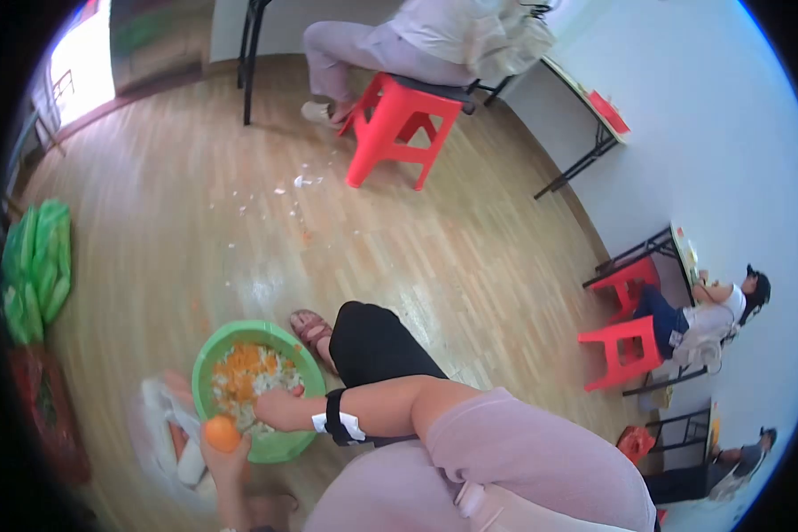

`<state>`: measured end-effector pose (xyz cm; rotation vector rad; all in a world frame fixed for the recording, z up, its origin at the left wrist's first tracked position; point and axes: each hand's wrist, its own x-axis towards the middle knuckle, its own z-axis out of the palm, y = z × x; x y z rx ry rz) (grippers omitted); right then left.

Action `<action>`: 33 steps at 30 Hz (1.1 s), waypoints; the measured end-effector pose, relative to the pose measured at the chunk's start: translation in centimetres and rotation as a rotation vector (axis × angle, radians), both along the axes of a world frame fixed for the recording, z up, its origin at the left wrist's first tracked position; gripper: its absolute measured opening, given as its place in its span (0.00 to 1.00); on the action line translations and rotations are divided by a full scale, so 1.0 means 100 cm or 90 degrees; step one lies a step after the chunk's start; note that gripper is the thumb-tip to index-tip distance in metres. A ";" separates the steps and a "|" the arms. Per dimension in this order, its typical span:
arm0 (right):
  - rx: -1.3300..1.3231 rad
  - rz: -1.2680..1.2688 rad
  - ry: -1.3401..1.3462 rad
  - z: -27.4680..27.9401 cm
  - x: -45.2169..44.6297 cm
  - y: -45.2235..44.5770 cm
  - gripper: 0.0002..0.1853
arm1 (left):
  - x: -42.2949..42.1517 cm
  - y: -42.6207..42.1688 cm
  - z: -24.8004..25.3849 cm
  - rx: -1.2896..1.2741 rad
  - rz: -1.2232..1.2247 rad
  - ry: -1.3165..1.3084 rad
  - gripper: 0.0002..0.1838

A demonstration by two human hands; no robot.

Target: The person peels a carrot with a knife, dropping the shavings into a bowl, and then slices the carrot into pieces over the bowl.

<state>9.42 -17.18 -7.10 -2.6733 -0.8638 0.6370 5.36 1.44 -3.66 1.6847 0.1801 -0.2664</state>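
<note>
A green basin point(309, 359) on the floor holds shredded orange and whitish vegetable pieces point(242, 368). My right hand point(279, 408), with a black band on the wrist, reaches over the basin's near side. Its fingers are bunched down at the shreds, and what they hold is hidden. Beside the basin's lower left rim, my left hand point(229, 463) is closed round a smooth, round orange piece point(222, 434), which could be a carrot seen end-on. Close to that hand lies a clear plastic bag point(155, 417) with long white and orange vegetables inside.
Green bags point(37, 266) and a dark red bag point(49, 417) lie along the left. White scraps point(301, 180) litter the floor. A person sits on a red stool point(399, 129) ahead; others sit at tables point(687, 257) on the right. My sandalled foot point(310, 328) is beside the basin.
</note>
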 end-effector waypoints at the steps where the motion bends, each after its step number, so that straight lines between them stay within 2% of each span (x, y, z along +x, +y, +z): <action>1: 0.021 0.026 -0.009 0.000 -0.001 0.000 0.04 | 0.003 0.000 0.003 0.001 0.011 -0.004 0.36; 2: 0.024 0.010 -0.019 0.001 -0.003 0.000 0.04 | 0.004 -0.003 0.006 0.004 -0.005 -0.014 0.36; 4: 0.024 0.024 -0.024 0.000 -0.005 -0.003 0.04 | 0.004 -0.015 0.021 -0.111 0.071 0.014 0.35; 6: 0.015 0.013 -0.018 -0.005 -0.003 -0.010 0.04 | 0.007 -0.016 0.021 -0.101 0.044 0.012 0.35; 8: 0.046 -0.024 0.037 -0.027 0.008 -0.014 0.07 | 0.011 -0.021 0.022 -0.096 0.093 0.047 0.35; 9: 0.031 -0.024 0.023 -0.032 0.013 -0.014 0.07 | 0.012 -0.017 0.014 -0.112 0.091 0.035 0.35; 11: 0.198 -0.156 0.050 -0.034 0.024 -0.022 0.07 | 0.022 -0.013 -0.006 -0.074 0.010 -0.074 0.30; 12: 0.182 -0.154 0.031 -0.026 0.027 -0.026 0.07 | 0.028 -0.023 -0.001 -0.092 0.010 -0.090 0.30; 14: 0.273 -0.310 0.284 -0.005 0.031 -0.022 0.09 | 0.028 -0.035 0.023 -0.210 0.035 -0.122 0.32; 15: 0.270 -0.306 0.270 -0.009 0.031 -0.023 0.09 | 0.025 -0.046 0.081 -0.031 0.011 -0.161 0.34; 17: 0.350 -0.369 0.387 -0.018 0.031 -0.025 0.12 | 0.023 -0.049 0.080 -0.077 0.009 -0.190 0.34; 18: 0.347 -0.367 0.379 -0.014 0.028 -0.026 0.12 | 0.022 -0.050 0.077 -0.119 0.004 -0.205 0.33; 20: 0.356 -0.539 0.521 -0.005 0.022 -0.027 0.16 | 0.021 -0.051 0.072 -0.206 -0.006 -0.231 0.33; 21: 0.352 -0.539 0.516 -0.009 0.022 -0.028 0.16 | 0.020 -0.051 0.069 -0.248 -0.012 -0.242 0.33; 23: 0.395 -0.429 0.646 -0.020 0.019 -0.031 0.20 | 0.018 -0.052 0.065 -0.331 -0.019 -0.263 0.33; 24: 0.389 -0.426 0.646 -0.013 0.017 -0.029 0.20 | 0.017 -0.051 0.064 -0.371 -0.020 -0.273 0.33; 26: 0.418 -0.372 0.818 0.019 0.010 -0.023 0.21 | 0.018 -0.045 0.079 -0.343 -0.033 -0.270 0.33; 28: 0.408 -0.359 0.819 0.028 0.010 -0.012 0.22 | 0.021 -0.041 0.092 -0.317 -0.053 -0.265 0.32; 31: 0.433 -0.388 0.905 0.040 0.022 0.000 0.19 | 0.021 -0.035 0.100 -0.333 -0.013 -0.248 0.30; 33: 0.460 -0.433 0.878 0.048 0.023 0.008 0.17 | 0.022 -0.029 0.104 -0.329 -0.004 -0.243 0.27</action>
